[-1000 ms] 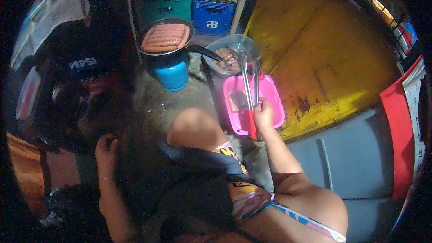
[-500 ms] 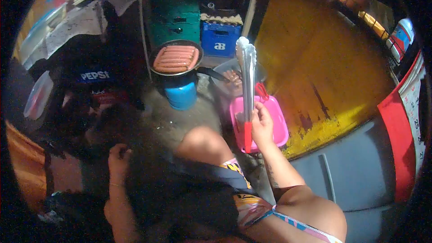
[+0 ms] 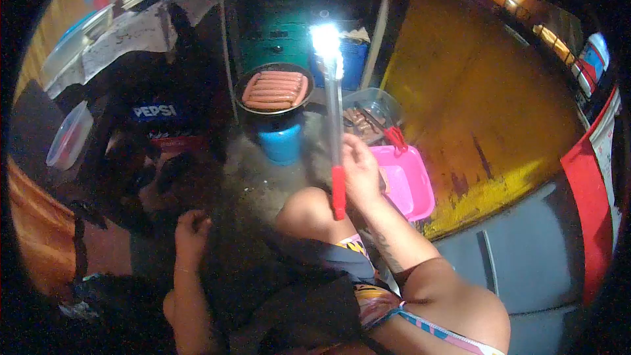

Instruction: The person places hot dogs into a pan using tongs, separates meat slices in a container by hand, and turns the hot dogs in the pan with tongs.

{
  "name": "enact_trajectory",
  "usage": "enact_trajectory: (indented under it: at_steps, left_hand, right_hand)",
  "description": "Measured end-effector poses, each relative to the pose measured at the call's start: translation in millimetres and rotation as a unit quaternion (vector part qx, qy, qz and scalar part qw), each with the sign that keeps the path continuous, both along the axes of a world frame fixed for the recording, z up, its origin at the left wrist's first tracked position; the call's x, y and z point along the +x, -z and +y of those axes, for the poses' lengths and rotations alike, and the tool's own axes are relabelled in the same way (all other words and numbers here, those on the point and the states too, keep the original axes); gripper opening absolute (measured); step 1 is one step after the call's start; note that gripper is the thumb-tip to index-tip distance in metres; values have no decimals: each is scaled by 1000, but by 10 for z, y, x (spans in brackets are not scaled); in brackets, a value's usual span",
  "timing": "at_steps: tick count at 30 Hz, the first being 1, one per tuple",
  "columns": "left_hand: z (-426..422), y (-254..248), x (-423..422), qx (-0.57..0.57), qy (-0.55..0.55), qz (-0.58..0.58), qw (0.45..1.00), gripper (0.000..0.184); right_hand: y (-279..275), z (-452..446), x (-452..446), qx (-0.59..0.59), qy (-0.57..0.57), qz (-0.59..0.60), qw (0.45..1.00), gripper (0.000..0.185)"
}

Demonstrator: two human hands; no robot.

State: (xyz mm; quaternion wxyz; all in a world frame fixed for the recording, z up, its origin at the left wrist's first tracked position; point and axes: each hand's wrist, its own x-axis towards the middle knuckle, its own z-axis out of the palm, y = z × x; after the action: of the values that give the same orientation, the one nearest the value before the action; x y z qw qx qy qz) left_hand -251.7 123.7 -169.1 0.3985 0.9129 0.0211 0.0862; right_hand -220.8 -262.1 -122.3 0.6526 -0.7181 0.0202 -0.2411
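Tongs (image 3: 334,118), 1 pair, were clamped in right hand (image 3: 361,169), right of pan (image 3: 271,112) of sausages (image 3: 275,89); closure of left hand (image 3: 192,229) was unclear.

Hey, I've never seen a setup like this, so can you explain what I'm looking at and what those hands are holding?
There's no machine here: these are a person's own bare hands, seen by one camera worn on the head, looking forward and down. The right hand holds metal tongs with a red grip, tips up, glaring brightly. The left hand is curled in dim light; I can't make out anything in it. Ahead, a dark pan of sausages sits over a blue base. Near the right hand are a pink tray and a clear container with brownish pieces inside.
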Motion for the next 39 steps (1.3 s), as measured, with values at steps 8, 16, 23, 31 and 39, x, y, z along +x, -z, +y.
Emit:
enact_trajectory:
  at_steps: [8,16,23,31,39]
  left_hand:
    - [-797,-372,-158,-321,201,29,925,59]
    - [-917,-323,-196,-321,156,52,933,59]
    - [-850,-300,-225,-189,110,66,974,44]
    - [-904,-153,-192,-152,52,-16,987,42]
    - [-963,-230,-228,-48,18,-54,997,43]
  right_hand:
    - [-225,1077,365,109,-91,-39,989,21]
    - [-88,1658,143,-5,-150,5,989,25]
    - [282,1659,228,110,-281,107,947,25]
    - [152,1536,185,296,-385,218,847,35]
    - [130,1503,183,342,-410,201,821,37]
